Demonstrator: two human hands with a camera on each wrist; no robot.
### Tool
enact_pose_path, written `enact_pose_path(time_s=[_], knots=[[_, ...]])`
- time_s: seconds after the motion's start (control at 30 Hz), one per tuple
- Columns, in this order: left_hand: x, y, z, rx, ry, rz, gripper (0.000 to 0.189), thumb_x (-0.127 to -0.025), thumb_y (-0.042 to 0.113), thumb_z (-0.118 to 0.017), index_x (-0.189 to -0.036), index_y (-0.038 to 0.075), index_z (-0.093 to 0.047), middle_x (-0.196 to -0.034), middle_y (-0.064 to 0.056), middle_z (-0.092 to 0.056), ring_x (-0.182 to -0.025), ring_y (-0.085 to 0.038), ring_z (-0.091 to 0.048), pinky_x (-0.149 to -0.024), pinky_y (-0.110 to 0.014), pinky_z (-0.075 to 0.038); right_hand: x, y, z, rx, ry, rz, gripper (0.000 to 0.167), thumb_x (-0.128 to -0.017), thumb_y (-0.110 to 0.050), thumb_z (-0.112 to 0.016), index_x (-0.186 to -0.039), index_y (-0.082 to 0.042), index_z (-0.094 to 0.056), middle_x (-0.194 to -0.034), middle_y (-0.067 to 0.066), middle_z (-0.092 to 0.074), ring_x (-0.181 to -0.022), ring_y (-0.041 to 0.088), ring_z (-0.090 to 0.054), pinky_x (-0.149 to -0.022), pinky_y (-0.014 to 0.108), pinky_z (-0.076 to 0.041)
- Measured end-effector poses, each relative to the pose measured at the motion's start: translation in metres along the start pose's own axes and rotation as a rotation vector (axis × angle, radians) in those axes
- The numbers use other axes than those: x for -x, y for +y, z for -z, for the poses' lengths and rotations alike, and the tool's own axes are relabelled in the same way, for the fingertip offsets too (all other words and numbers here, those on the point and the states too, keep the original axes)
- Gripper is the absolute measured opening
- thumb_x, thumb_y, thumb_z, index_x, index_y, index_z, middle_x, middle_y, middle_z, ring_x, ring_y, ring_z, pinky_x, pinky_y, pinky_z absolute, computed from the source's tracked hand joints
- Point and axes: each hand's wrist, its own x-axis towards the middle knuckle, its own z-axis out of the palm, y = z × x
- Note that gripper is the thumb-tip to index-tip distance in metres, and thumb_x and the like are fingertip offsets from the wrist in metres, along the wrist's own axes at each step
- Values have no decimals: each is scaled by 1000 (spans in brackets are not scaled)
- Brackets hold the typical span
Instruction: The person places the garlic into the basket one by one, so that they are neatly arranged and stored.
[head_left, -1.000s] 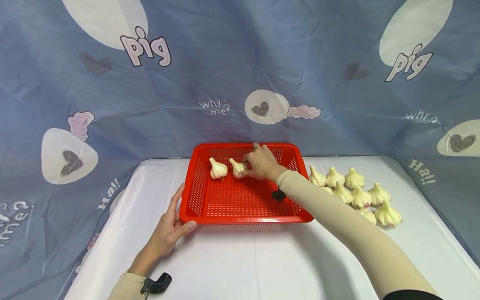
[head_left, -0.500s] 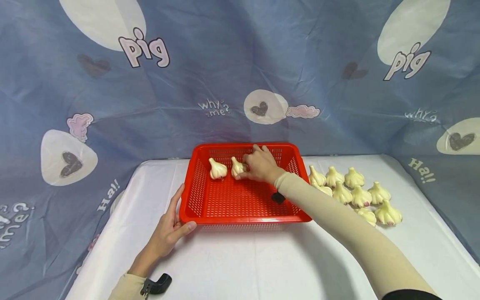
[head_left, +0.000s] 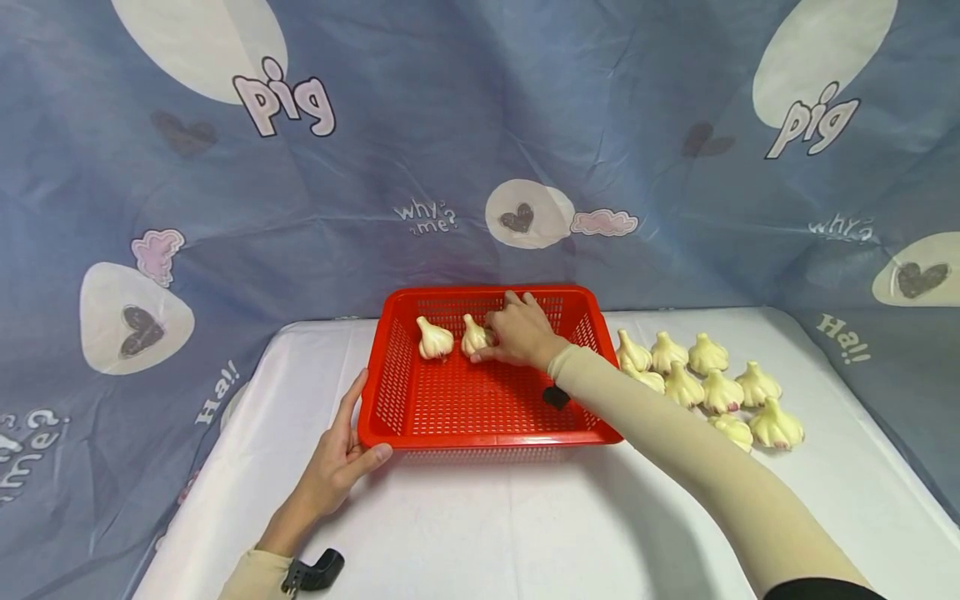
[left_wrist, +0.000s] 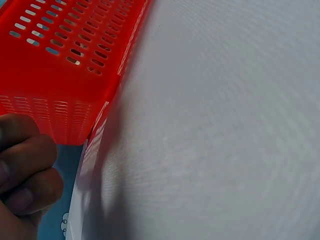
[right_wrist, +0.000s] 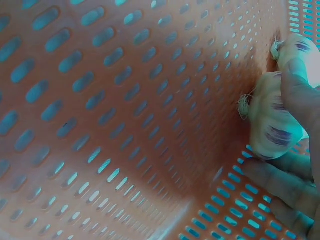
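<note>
A red plastic basket (head_left: 495,439) with slotted walls stands on the white-covered table. My left hand (head_left: 333,467) grips its front left corner, thumb over the rim; in the left wrist view its fingers (left_wrist: 30,165) are curled beside the basket wall (left_wrist: 50,75). Inside the basket, near the back, my right hand (head_left: 525,333) holds a garlic bulb (head_left: 472,337), partly hidden by the hand. The right wrist view has this bulb (right_wrist: 272,117) between thumb and fingers, root end toward the basket floor's slots. Just to its left lies another garlic bulb (head_left: 434,342).
Several garlic bulbs (head_left: 722,392) sit grouped on the table to the right of the basket, some partly behind the right sleeve (head_left: 675,442). A blue printed cloth (head_left: 450,133) hangs behind and at both sides of the table.
The garlic bulb in my right hand has tipped more upright, its stem swinging right, and stays at nearly the same spot. My left hand keeps its hold on the basket.
</note>
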Motion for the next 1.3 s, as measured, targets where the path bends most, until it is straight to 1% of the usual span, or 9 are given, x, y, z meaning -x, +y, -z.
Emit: enact_pose_path(time_s=[0.27, 0.43, 0.6, 0.67, 0.77, 0.83, 0.93, 1.17, 1.3], knots=[[1, 1, -1, -1, 9, -3, 103, -90, 11, -74, -172, 22, -13, -59, 17, -36, -48, 9, -28, -37, -21, -27, 1, 0, 3, -10, -26, -7, 54, -81, -73, -78, -81, -20, -69, -75, -6, -65, -103, 25, -52, -88, 43, -39], [1, 3, -2, 11, 16, -25, 104, -89, 8, -74, -172, 21, -14, -59, 16, -36, -49, 10, -28, -37, -20, -27, 2, 0, 7, -10, -53, -10, 55, -82, -75, -76, -84, -20, -70, -77, -6, -66, -105, 25, -53, -89, 43, -38], [1, 5, -2, 20, 18, -30, 104, -88, 7, -75, -172, 21, -14, -58, 16, -36, -48, 11, -27, -36, -19, -26, 3, 3, 17, -7, -54, -13, 61, -81, -75, -77, -104, -19, -80, -89, -3, -74, -107, 28, -57, -91, 44, -40], [0, 5, -2, 16, 16, -30, 104, -88, 7, -75, -172, 20, -14, -58, 17, -35, -48, 11, -27, -36, -19, -26, 4, 5, 23, -14, -50, -16, 65, -80, -75, -77, -114, -19, -81, -93, -2, -76, -108, 29, -58, -92, 45, -41], [0, 4, -2, 7, 15, -30, 104, -89, 7, -75, -172, 19, -14, -58, 18, -35, -49, 11, -27, -36, -20, -26, 7, 8, 33, -25, -42, -22, 70, -80, -76, -77, -121, -19, -80, -94, -3, -76, -109, 28, -57, -93, 44, -40], [0, 3, -2, 0, 13, -28, 104, -89, 7, -75, -172, 19, -13, -59, 18, -36, -49, 10, -27, -36, -20, -27, 10, 10, 39, -37, -36, -26, 70, -81, -75, -77, -123, -19, -80, -89, -3, -74, -107, 27, -55, -91, 43, -40], [0, 3, -1, -4, 8, -21, 104, -90, 8, -74, -172, 20, -12, -59, 18, -36, -49, 10, -28, -36, -21, -28, 17, 14, 49, -67, -15, -29, 71, -81, -74, -78, -123, -17, -80, -90, -3, -74, -104, 26, -53, -87, 42, -39], [0, 3, -2, -1, 15, -30, 104, -89, 6, -74, -172, 20, -13, -59, 17, -38, -48, 10, -28, -37, -20, -27, 40, 31, 72, -162, 36, -26, 66, -81, -68, -82, -118, -14, -82, -105, 1, -80, -103, 27, -52, -84, 43, -39], [0, 3, -3, 6, 30, -43, 105, -87, 5, -75, -172, 20, -15, -59, 17, -38, -48, 11, -28, -36, -20, -27, 57, 47, 83, -178, 68, -47, 65, -80, -67, -83, -117, -13, -82, -105, 2, -80, -106, 29, -51, -86, 45, -40]])
